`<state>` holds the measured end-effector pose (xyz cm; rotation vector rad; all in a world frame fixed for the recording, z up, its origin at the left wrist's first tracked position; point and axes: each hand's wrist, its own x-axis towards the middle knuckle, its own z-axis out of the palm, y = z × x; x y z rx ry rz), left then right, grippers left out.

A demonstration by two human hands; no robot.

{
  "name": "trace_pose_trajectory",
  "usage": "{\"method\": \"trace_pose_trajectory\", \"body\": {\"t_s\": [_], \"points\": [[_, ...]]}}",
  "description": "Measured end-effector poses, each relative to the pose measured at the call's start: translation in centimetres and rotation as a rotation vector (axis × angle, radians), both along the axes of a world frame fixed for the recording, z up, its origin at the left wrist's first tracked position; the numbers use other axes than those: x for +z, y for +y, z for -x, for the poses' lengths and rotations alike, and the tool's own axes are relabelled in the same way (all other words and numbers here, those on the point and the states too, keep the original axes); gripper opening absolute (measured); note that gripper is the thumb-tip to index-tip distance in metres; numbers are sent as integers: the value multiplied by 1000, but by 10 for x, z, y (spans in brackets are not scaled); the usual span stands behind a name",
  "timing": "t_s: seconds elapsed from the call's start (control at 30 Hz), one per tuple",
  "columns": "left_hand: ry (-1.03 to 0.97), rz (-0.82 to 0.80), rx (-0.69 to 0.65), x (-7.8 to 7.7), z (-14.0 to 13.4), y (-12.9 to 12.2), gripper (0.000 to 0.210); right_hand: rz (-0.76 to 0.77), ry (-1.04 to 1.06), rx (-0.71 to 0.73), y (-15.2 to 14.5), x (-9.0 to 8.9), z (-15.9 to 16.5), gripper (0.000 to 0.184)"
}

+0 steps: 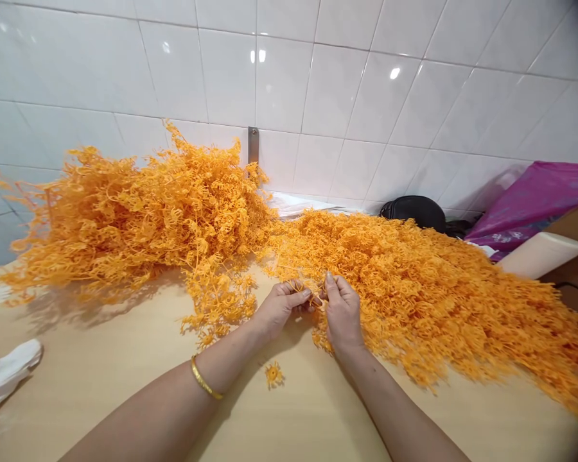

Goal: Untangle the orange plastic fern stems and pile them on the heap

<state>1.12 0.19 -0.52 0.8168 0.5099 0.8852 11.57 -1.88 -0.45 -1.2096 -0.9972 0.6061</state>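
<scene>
My left hand (283, 307), with a yellow bangle (203, 378) below the wrist, is closed with thumb and fingers pinching a small orange flower-like plastic piece (316, 299). Close beside it, my right hand (343, 313) is also pinched, its thumb and forefinger on the same piece. Much of the piece is hidden by the fingers. One loose spiky orange piece (273, 375) lies on the table below the hands. Spreading to the right is a heap of such pieces (414, 289), and a smaller cluster (219, 295) sits left of my left hand.
A tall bundle of branching orange sprays (158, 205) stands at the back left of the wooden table (125, 378). White cloth (9, 369) lies at the left edge. Behind the heap are a black object (414, 210), a purple bag (534, 199) and a cream cylinder (542, 253). A tiled wall (337, 90) rises behind.
</scene>
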Motion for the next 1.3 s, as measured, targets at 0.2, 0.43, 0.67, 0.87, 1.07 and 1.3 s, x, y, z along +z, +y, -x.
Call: {"method": "trace_pose_trajectory", "body": {"t_s": [0.2,0.43,0.67,0.87,1.07,1.3], "points": [[-14,-12,8,0,-1,-4,15,12,263,-8,4,2,9,33],[9,-28,84,-4,10,-3,11,-111,370,-339,12,24,-45,27],[-67,68,126,4,13,2,12,-40,-513,-270,4,19,-41,25],[-85,82,24,1,19,5,16,-49,-663,-128,1,24,-41,23],[-177,87,-24,2,18,5,9,132,-613,198,0,22,-32,32],[-125,175,36,3,17,5,14,159,-601,416,-1,16,-26,24]]}}
